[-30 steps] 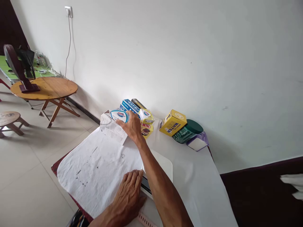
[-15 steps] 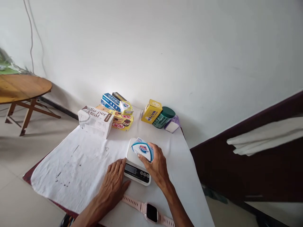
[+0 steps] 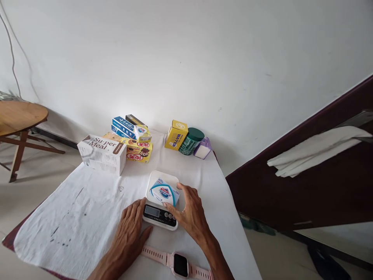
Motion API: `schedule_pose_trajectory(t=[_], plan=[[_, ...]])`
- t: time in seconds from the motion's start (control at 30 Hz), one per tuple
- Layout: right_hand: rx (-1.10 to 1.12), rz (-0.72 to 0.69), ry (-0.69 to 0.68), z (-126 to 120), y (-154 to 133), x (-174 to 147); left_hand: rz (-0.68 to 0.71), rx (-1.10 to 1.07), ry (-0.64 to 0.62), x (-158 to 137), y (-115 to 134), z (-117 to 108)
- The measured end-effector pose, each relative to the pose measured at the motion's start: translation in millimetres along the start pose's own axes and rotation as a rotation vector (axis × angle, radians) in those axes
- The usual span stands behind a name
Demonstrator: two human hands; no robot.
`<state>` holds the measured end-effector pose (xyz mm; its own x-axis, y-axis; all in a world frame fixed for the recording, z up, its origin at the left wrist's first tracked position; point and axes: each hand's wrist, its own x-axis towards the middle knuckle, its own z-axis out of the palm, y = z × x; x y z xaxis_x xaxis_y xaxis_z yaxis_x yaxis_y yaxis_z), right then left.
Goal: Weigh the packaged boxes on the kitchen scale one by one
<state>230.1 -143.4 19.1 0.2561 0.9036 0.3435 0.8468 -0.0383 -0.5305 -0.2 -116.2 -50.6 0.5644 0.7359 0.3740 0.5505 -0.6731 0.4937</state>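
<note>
A white and blue soap box (image 3: 164,193) lies flat on the white platform of a small kitchen scale (image 3: 159,174). My right hand (image 3: 190,212) is curved around the box's right side, thumb and fingers apart. Its thumb tip is at the box's near edge, and I cannot tell whether it still touches. My left hand (image 3: 129,225) rests on the cloth with fingers stretched out, fingertips at the scale's left edge. The scale's display is too small to read. Just in front of the scale lies a pink smartwatch (image 3: 180,265), strap spread out.
At the back left stand a white "Su-per Meal" box (image 3: 101,153), a yellow snack box (image 3: 138,151) and blue boxes (image 3: 124,126). Farther right are a yellow box (image 3: 176,135), a green-lidded jar (image 3: 191,140) and a purple pack (image 3: 203,148). A white cloth (image 3: 72,221) covers the table.
The soap box has come down flat onto the scale, and my right hand's fingers have loosened around it. My left hand stays beside the scale. The whole view has shifted slightly.
</note>
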Motion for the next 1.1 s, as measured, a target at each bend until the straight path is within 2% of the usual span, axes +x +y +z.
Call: schedule_pose_trajectory(t=[0.17, 0.27, 0.33, 0.47, 0.57, 0.67, 0.77, 0.9, 1.03, 1.1], plan=[[0.128, -0.003, -0.030, 4.6, -2.2, 5.9, -0.001, 0.020, 0.030, -2.3, -2.5, 7.5], [0.181, 0.059, 0.055, -4.4, -0.6, 36.0, -0.004, 0.026, 0.023, -1.4, -3.0, 9.1], [0.161, 0.089, 0.178, -16.8, 3.1, 75.2, -0.003, 0.044, 0.013, -0.1, -3.7, 9.7], [-0.036, 0.137, 0.375, -37.3, 13.4, 184.4, 0.031, 0.072, 0.025, 1.9, -8.9, 14.7], [-0.121, 0.233, 0.427, -37.3, 19.4, 259.6, 0.065, 0.075, 0.044, 1.8, -15.2, 22.3], [-0.151, 0.279, 0.421, -24.8, 23.7, 304.8, 0.062, 0.090, 0.044, 0.3, -20.6, 30.5], [-0.184, 0.329, 0.390, -8.9, 28.5, 321.2, 0.051, 0.101, 0.012, -1.5, -23.4, 36.0], [-0.216, 0.341, 0.353, -0.7, 33.7, 321.3, 0.027, 0.067, -0.039, -1.5, -22.1, 35.4], [-0.255, 0.294, 0.375, -6.9, 22.8, 309.9, 0.015, 0.057, -0.031, 1.0, -17.2, 29.2], [-0.268, 0.176, 0.424, -4.7, 5.5, 298.0, 0.020, 0.070, -0.012, 1.3, -15.0, 28.5]])
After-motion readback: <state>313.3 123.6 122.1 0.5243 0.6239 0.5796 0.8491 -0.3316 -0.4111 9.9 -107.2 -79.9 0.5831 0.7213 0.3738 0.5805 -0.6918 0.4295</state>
